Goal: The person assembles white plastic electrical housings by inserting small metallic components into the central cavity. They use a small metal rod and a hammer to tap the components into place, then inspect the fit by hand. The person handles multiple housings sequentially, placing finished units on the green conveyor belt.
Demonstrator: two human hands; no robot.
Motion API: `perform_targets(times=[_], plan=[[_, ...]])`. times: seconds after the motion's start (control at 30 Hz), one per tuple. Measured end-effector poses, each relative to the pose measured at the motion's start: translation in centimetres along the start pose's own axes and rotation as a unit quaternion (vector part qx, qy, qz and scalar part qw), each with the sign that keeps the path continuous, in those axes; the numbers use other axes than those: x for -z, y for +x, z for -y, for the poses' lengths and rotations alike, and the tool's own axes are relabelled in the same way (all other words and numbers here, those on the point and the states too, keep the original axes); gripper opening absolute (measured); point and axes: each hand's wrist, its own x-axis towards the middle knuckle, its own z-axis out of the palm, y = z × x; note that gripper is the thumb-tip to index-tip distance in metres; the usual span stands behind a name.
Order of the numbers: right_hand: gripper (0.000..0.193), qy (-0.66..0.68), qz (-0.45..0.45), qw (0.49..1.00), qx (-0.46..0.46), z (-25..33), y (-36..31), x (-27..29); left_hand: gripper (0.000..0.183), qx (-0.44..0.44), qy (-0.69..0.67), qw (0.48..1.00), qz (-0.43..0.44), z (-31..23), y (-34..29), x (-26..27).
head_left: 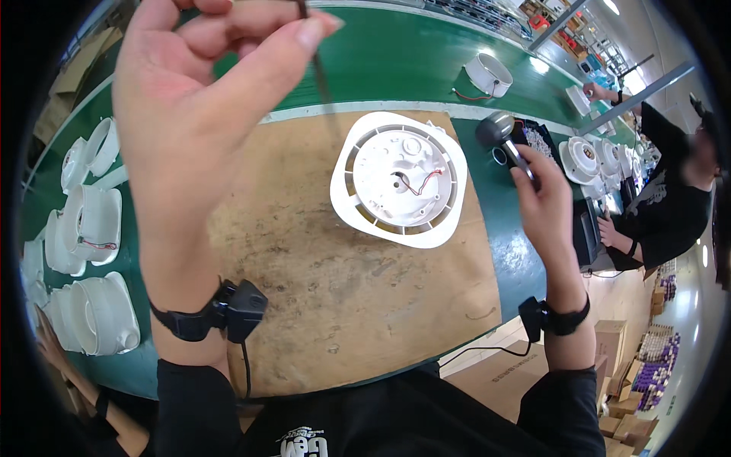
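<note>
My left hand (198, 99) is raised at the upper left, close to the camera. Its thumb and fingers pinch a thin dark rod (318, 72), blurred and cut off by the top edge. At the right, my right hand (544, 198) is closed round the dark handle of a tool with a rounded, shiny metal head (496, 128). A white plastic round housing (365, 171) with a squarish flange lies between the hands, its inside facing up. Red and dark wires (419, 186) rise near its central hole. Neither hand touches the housing.
A stained brown board (327, 305) covers the green bench. White housings and rings (95, 228) crowd the left side. A white ring with a wire (488, 75) stands on the far green surface. A dark tray of small parts (537, 141) and a co-worker (655, 183) are at the right.
</note>
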Motion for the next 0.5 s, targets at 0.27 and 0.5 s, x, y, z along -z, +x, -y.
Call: perform_targets(times=[0.27,0.5], plan=[[0.029,-0.102,0.003,0.995,-0.005,-5.5,-1.9,-6.1,0.028,0.096,0.42,0.86,0.275,8.5,-1.3,0.7],[0.014,0.036,-0.012,0.999,-0.008,-2.2,-2.0,-4.9,0.014,0.089,0.499,0.813,0.287,9.5,-2.5,0.0]])
